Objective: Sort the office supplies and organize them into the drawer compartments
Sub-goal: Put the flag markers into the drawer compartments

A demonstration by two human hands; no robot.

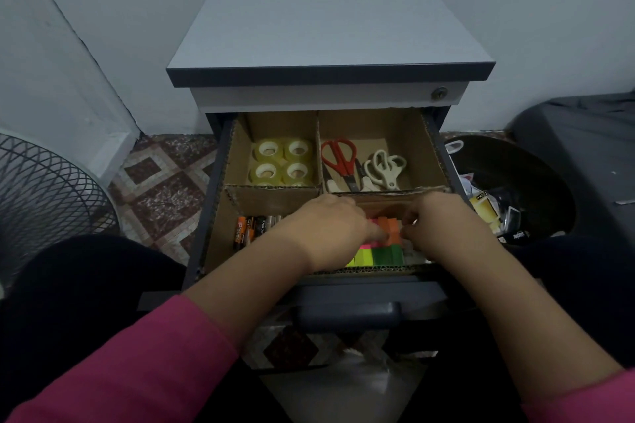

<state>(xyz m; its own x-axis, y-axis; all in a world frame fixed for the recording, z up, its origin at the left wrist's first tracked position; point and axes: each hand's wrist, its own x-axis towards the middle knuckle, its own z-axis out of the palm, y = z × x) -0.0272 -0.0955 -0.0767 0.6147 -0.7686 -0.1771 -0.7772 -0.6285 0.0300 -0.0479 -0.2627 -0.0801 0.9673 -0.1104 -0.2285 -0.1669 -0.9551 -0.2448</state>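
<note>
Both hands, left hand and right hand, pinch bright orange sticky notes.

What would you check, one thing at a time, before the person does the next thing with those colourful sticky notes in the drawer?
1. Drawer pulled out far enough to reach every compartment: ok.
2. Tape rolls grouped alone in the back left compartment: ok.
3. Scissors kept in the back right compartment: ok.
4. Batteries lying together at the front left: ok.
5. Both hands on the orange sticky notes, left hand and right hand: ok, though how firm the hold is, cannot tell.
6. Room left beside the green and yellow notes: cannot tell, the hands hide it.
</note>
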